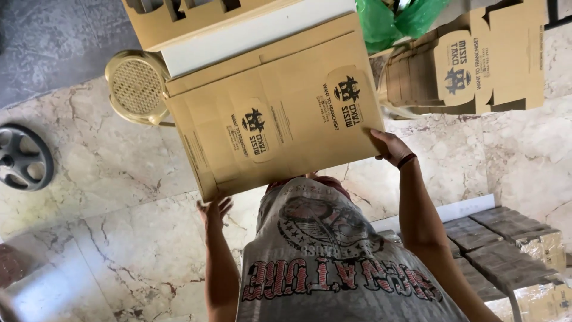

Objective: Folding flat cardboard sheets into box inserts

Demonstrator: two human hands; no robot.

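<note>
Flat cardboard sheet (274, 113) between both hands, fingertips hidden underneath

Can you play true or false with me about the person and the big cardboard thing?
1. Both hands hold a flat sheet of brown cardboard. True: the left hand is at one lower corner and the right hand at the other.
2. The floor is green carpet. False: it is pale marbled stone.
3. A round woven stool shows beside the cardboard. True.
4. The right wrist is bare. False: it wears a dark band.
5. The black wheel sits on top of the cardboard. False: it lies on the floor, off to the side.
</note>
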